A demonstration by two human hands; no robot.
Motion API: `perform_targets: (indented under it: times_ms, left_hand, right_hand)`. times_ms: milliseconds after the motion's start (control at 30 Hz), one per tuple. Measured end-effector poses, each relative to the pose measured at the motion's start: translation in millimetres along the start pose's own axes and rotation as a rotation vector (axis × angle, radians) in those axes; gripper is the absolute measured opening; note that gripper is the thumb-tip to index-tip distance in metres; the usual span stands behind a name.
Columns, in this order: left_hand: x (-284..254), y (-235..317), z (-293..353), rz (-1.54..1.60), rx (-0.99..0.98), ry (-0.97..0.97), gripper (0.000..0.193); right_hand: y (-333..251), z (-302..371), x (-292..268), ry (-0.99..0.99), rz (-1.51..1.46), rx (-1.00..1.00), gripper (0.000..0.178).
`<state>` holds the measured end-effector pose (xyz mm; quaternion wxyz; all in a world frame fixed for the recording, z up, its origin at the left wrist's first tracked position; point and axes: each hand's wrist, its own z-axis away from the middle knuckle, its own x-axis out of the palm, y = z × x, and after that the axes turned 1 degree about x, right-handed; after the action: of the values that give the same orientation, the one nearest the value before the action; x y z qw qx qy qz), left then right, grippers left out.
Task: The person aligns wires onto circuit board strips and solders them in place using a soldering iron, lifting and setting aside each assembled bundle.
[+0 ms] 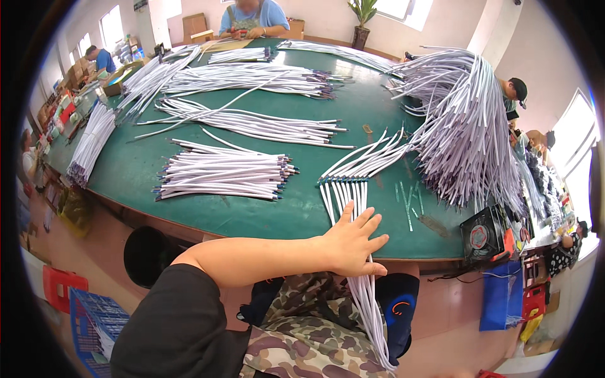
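My left hand lies palm down with its fingers spread over a row of white cables at the table's near edge. These cables hang past the edge and down over my camouflage apron. Beyond my fingertips a row of small dark teal connector ends lines up side by side, with more white cable fanning out behind them. Several thin pale green strips lie to the right of the row. My right hand does not show.
A neat bundle of short white cables lies left on the green table, with longer bundles behind. A big heap of cables hangs at right, above a black fan-like device. A co-worker sits across the table.
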<state>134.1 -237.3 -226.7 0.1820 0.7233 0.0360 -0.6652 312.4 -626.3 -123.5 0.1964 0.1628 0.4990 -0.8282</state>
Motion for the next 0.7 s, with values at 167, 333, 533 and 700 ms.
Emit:
perform_targets:
  times_ms: [167,333,533,700]
  left_hand:
    - [-8,-35,6,0.027,-0.004,0.109,0.079]
    - [-16,-83,15,-0.076,-0.142,0.016,0.081]
    - [-8,-70,41,-0.065,0.018,0.018,0.088]
    - [-5,-61,41,-0.095,-0.058,0.058,0.084]
  right_hand:
    - [14,-185,34,0.118,-0.104,-0.09,0.069]
    - [3,-251,57,-0.246,-0.618,0.102,0.057]
    - [3,-230,48,-0.844,-0.718,0.148,0.048]
    - [2,-251,40,-0.378,-0.38,-0.078,0.058]
